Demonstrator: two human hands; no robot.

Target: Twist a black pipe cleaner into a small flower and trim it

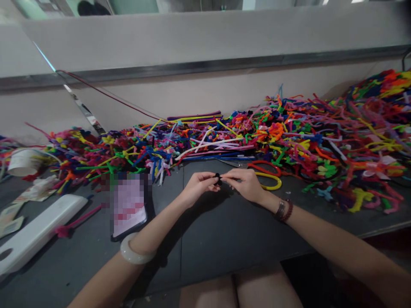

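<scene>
Over the middle of the dark table my two hands meet at a small, black, bent pipe cleaner [218, 179]. My left hand [201, 187] pinches it between thumb and fingers from the left. From the right, my right hand [242, 183] has its fingertips closed at the edge of the same black piece. Its exact shape is partly hidden by the fingers. Just behind my right hand lie scissors with red and yellow handles [271, 181], their blades pointing left.
A long heap of colourful pipe cleaners [321, 141] runs along the back wall. To the left are a phone [130, 209] with a blurred screen, a long white case [41, 233], a pink pipe-cleaner piece [64, 231] and a white cup [24, 162]. The table's front edge is near my lap.
</scene>
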